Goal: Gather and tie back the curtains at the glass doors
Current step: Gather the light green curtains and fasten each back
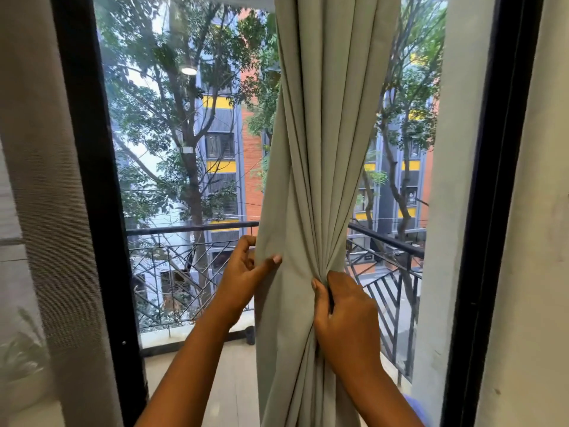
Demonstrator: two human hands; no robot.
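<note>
A pale grey-green curtain [320, 155] hangs in front of the glass door, its folds drawn together at about railing height. My right hand [345, 315] grips the bunched folds on the curtain's right side, fingers curled round them. My left hand [243, 272] pinches the curtain's left edge, thumb on the front of the cloth and fingers behind it. Below the hands the cloth falls loose to the floor. No tie-back is visible.
A black door frame [92, 186] stands to the left, with a sheer grey curtain [40, 211] beside it. Another black frame post [492, 211] rises on the right next to a pale wall [535, 241]. Beyond the glass is a balcony with a black metal railing [191, 229].
</note>
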